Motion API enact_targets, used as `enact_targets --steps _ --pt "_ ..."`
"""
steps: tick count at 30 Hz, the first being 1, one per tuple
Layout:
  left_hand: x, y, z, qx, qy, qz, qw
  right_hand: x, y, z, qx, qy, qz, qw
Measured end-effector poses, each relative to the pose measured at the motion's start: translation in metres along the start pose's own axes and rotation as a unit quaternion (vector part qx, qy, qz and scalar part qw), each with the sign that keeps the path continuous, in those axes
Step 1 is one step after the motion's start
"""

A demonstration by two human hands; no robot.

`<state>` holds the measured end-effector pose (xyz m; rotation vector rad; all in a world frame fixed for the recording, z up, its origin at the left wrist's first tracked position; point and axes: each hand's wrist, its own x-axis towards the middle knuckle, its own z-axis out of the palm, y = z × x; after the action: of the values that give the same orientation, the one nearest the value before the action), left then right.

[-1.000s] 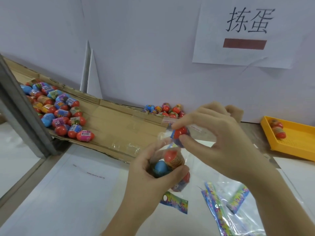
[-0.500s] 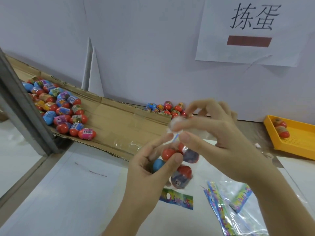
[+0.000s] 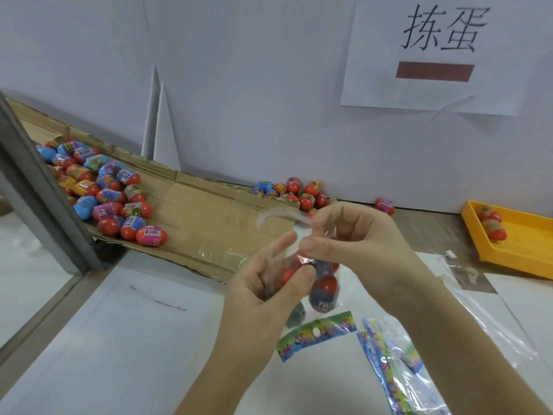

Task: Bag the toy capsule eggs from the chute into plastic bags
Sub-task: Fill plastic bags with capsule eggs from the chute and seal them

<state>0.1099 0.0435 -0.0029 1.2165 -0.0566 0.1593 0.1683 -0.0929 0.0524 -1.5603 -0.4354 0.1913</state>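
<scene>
grey post (image 3: 39,202) far left | cardboard chute (image 3: 203,217) slopes along white wall (image 3: 269,85), capsule eggs (image 3: 104,193) heaped on it | white bench (image 3: 119,339) below | left hand (image 3: 269,289) grips plastic bag (image 3: 324,289) of several eggs above bench | right hand (image 3: 356,235) pinches bag's top, perhaps a clear strip | paper sign (image 3: 434,52) on wall | yellow tray (image 3: 520,244) far right

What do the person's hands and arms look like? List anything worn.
The left hand and right hand are bare: no gloves, rings or markings visible. The left forearm and right forearm are bare too, with no sleeve, watch or band in frame.
</scene>
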Motion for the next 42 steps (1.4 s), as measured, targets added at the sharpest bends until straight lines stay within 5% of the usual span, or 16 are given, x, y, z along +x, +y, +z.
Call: enact_targets --steps 6,12,25,28,32,36,42 --pt "0.003 0.002 -0.003 -0.010 0.016 0.003 1.000 0.000 0.006 0.011 0.031 0.024 -0.037 0.999" --pt "0.004 0.001 -0.003 -0.006 0.075 0.033 0.997 0.000 0.003 0.007 -0.103 -0.036 0.066 0.992" --pt "0.002 -0.004 -0.003 -0.048 0.148 0.063 0.986 0.000 0.010 0.010 -0.076 0.053 0.040 0.995" --pt "0.002 -0.008 -0.001 0.022 0.154 0.083 0.984 -0.003 0.016 0.012 -0.284 0.188 -0.164 0.926" --pt "-0.005 -0.013 0.002 0.190 0.150 0.133 0.961 -0.005 0.015 0.015 -0.458 0.153 -0.405 0.776" --pt "-0.011 -0.012 0.003 0.303 0.109 0.191 0.927 -0.005 0.017 0.018 -0.520 0.137 -0.443 0.717" --pt "-0.010 -0.006 0.003 0.371 0.091 0.208 0.900 -0.002 0.015 0.012 -0.539 0.125 -0.467 0.690"
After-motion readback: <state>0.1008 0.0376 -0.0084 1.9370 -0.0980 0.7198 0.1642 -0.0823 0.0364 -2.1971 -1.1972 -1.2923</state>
